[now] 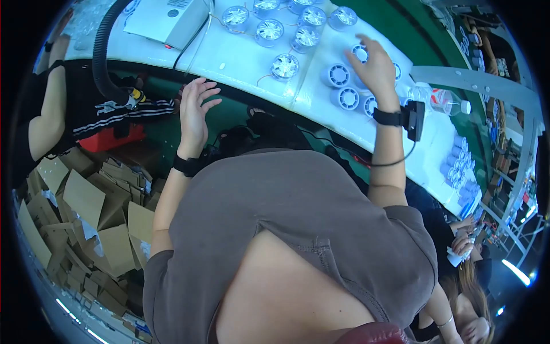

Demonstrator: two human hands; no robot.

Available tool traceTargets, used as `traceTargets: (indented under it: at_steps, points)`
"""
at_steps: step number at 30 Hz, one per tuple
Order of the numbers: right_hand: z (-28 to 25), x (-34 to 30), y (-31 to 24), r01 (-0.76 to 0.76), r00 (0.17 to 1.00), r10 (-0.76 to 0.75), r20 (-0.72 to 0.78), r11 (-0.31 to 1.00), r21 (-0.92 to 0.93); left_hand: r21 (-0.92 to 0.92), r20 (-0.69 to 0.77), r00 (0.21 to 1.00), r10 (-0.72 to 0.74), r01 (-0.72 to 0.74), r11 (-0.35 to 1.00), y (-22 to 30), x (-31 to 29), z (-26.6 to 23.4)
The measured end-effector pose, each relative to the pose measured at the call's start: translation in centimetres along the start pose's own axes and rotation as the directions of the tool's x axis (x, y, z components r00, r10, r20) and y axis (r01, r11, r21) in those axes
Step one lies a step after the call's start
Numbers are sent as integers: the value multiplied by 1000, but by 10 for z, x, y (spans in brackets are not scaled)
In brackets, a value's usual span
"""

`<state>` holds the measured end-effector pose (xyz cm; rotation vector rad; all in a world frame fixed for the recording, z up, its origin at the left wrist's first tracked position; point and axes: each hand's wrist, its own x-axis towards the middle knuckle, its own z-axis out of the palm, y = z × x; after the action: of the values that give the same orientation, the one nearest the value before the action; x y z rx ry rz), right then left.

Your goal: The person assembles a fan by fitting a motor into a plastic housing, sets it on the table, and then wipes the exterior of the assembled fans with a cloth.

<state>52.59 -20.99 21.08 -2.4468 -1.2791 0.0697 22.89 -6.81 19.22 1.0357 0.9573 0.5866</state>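
Note:
My left hand (196,114) is raised in front of the table's near edge, its fingers apart and holding nothing. Above a cluster of white cylinders with slotted round ends (348,98), my right hand (375,69) has its thumb and fingers spread. One of these cylinders (360,53) shows between thumb and fingers; whether they touch it I cannot tell. Left of the cluster stand several clear round housings with fan-like blades (285,67), some with thin wires trailing from them. A dark wrist strap with a small black box (413,120) sits on my right wrist.
The white table (240,80) crosses in front of me. On it are a pale box-shaped device (166,23), a clear plastic bottle (450,103) and more small cylinders (458,163). A black flexible hose (100,57) hangs at left. Cardboard boxes (86,198) pile up lower left; co-workers are on both sides.

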Motion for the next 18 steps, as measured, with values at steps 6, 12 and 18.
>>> traceTargets:
  at_steps: [6,12,18]
  points:
    - [18,-42,13,316,948,-265,178,853,-415,32,232,971,-55,49,998,-3,8,40]
    - [-16,-47,-6,25,999,-15,-33,942,335,86,369,929,-18,-15,996,4,6,56]
    - [0,-56,-70,-552,834,-111,541,-176,815,125,525,836,-159,109,986,21,1,56]
